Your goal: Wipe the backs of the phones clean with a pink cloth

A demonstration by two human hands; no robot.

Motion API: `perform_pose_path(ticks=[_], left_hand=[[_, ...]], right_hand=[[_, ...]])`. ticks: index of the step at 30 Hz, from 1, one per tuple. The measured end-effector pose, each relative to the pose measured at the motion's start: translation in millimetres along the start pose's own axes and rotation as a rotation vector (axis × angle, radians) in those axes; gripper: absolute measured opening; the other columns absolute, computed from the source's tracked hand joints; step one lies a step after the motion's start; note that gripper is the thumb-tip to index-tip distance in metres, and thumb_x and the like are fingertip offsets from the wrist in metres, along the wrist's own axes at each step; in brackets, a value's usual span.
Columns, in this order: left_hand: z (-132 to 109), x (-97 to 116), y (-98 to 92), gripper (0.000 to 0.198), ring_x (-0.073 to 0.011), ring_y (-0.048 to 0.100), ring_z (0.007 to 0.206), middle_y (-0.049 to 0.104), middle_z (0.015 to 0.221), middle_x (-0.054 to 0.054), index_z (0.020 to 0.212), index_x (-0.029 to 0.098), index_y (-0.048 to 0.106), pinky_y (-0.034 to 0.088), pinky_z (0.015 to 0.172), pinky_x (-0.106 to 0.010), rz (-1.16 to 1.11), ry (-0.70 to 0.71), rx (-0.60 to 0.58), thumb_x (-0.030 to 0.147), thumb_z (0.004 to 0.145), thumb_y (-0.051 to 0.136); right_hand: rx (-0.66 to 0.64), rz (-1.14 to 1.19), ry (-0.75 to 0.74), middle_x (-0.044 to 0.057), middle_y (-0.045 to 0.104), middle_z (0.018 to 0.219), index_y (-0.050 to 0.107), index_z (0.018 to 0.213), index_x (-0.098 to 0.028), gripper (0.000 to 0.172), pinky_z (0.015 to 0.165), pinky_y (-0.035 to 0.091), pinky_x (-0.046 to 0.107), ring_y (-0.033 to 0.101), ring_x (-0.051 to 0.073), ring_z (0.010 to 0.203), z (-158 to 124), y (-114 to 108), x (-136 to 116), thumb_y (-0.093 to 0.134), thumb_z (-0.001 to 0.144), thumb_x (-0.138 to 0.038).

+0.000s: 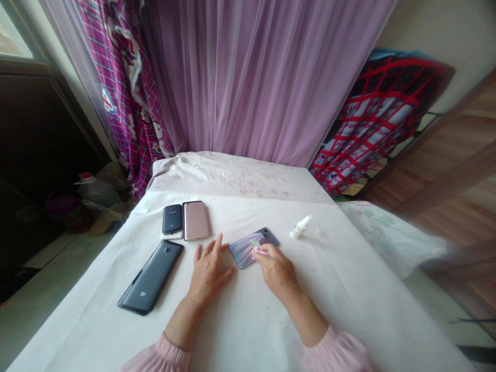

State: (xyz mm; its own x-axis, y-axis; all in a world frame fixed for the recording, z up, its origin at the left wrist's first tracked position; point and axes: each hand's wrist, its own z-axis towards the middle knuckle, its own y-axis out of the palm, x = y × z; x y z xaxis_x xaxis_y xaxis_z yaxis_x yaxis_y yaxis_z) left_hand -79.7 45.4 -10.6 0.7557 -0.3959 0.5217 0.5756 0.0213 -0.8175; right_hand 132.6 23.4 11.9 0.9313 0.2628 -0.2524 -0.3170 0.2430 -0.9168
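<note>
1. Fingers of the right hand are pinched around a small pink piece, which appears to rest against the back of a shiny lilac phone.
2. That phone lies back-up on the white cloth, between the two hands, its camera end pointing far right. A pale patch shows on its back just beyond the pink piece; it's too small for me to say what it is.
3. On the left, the other hand is spread and grasps nothing. Its thumb comes close to the phone's near edge; I can't tell whether it touches.
4. A white bottle stands slightly tilted to the right of the phone, with a small clear piece beside it. If that is its cap, I'd say opening the bottle is already done.
5. From here, I'd judge the work on the lilac phone under way but unfinished, since the pink piece hasn't been set down.
6. Over to the left lie a large dark phone, a rose-gold phone and a small dark phone on top of something white. No hand holds them; whether any has been dealt with, I can't tell.
</note>
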Motion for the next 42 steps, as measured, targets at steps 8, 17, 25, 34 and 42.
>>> perform_pose_path(ticks=[8, 17, 25, 34, 42], left_hand=[[4, 13, 1.6, 0.099, -0.0318, 0.042, 0.129, 0.060, 0.130, -0.011, 0.149, 0.021, 0.003, 0.015, 0.109, -0.059, 0.011, -0.034, -0.009, 0.029, 0.075, 0.069], [8, 20, 3.7, 0.098, -0.0304, 0.045, 0.125, 0.061, 0.127, -0.011, 0.149, 0.020, 0.006, 0.015, 0.109, -0.057, 0.031, -0.055, -0.007, 0.033, 0.075, 0.069], [10, 22, 4.9, 0.095, -0.0292, 0.046, 0.124, 0.061, 0.127, -0.009, 0.148, 0.021, 0.011, 0.014, 0.110, -0.055, -0.010, -0.076, -0.010, 0.032, 0.073, 0.069], [9, 20, 3.8, 0.098, -0.0292, 0.047, 0.122, 0.061, 0.126, -0.010, 0.148, 0.020, 0.008, 0.015, 0.110, -0.054, -0.009, -0.059, -0.001, 0.033, 0.073, 0.069], [10, 21, 1.4, 0.097, -0.0297, 0.049, 0.119, 0.062, 0.124, -0.009, 0.147, 0.020, 0.011, 0.017, 0.109, -0.054, -0.019, -0.077, -0.004, 0.032, 0.071, 0.070]], right_hand=[[0.023, 0.038, -0.034, 0.006, 0.065, 0.101, 0.074, 0.095, -0.027, 0.028, 0.084, 0.049, 0.024, 0.060, 0.017, 0.094, -5, 7, -14, 0.049, 0.091, -0.014], [-0.011, 0.045, -0.054, 0.006, 0.065, 0.103, 0.073, 0.098, -0.028, 0.030, 0.084, 0.048, 0.023, 0.060, 0.016, 0.095, -7, 4, -17, 0.047, 0.092, -0.016], [-0.029, -0.089, 0.166, 0.005, 0.066, 0.108, 0.073, 0.098, -0.027, 0.029, 0.074, 0.047, 0.024, 0.060, 0.018, 0.095, 0, -4, 20, 0.045, 0.093, -0.021], [-0.061, -0.067, 0.011, 0.005, 0.065, 0.107, 0.072, 0.098, -0.027, 0.027, 0.079, 0.046, 0.023, 0.058, 0.017, 0.096, -6, -1, -16, 0.046, 0.094, -0.020], [-0.084, -0.068, 0.116, 0.003, 0.064, 0.107, 0.072, 0.097, -0.030, 0.026, 0.074, 0.046, 0.022, 0.058, 0.016, 0.095, 3, -9, -2, 0.049, 0.092, -0.020]])
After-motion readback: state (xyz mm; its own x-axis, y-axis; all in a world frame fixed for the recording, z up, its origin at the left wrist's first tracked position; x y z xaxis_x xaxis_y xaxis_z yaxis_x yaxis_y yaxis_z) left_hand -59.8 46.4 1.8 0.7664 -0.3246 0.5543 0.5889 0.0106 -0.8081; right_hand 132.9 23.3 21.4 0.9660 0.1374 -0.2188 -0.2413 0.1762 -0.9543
